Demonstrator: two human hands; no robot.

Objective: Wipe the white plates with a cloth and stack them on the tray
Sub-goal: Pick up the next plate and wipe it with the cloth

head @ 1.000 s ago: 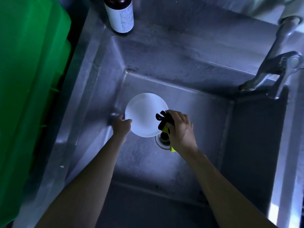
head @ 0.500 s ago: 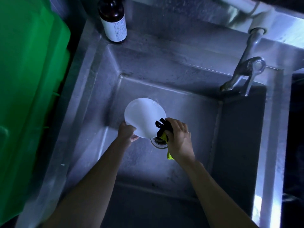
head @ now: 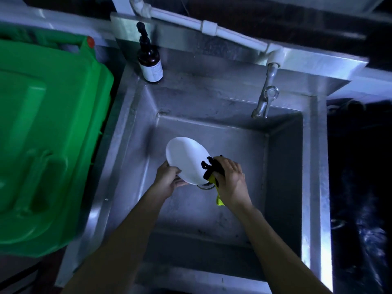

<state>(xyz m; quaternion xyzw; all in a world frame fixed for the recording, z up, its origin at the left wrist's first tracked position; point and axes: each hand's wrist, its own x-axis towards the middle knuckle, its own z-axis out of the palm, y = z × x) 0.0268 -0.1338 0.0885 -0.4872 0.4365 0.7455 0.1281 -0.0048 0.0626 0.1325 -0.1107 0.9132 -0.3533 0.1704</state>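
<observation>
Held over the middle of a stainless-steel sink (head: 212, 98), near the centre of the frame: one white plate (head: 185, 159), tilted, its pale face turned up toward the camera. Gripped at its lower-left rim by the left hand (head: 167, 180), thumb on the upper face, fingers (head: 180, 184) curled underneath. Pressed against the plate's lower-right edge: a black and yellow cloth (head: 212, 170), bunched and clenched in the right hand (head: 232, 184), black folds spilling onto the white face, a yellow tail hanging down below the wrist. Just beneath plate and cloth, partly hidden, the round drain (head: 204, 186) in the sink floor. Upper right of the basin: a metal tap (head: 265, 98) fed from a white pipe (head: 191, 20) running along the top of the frame. On the sink's rear-left corner, upright: a brown pump bottle (head: 149, 58) with a white label. Filling the left side: a green plastic bin lid (head: 42, 134). No tray in view.
</observation>
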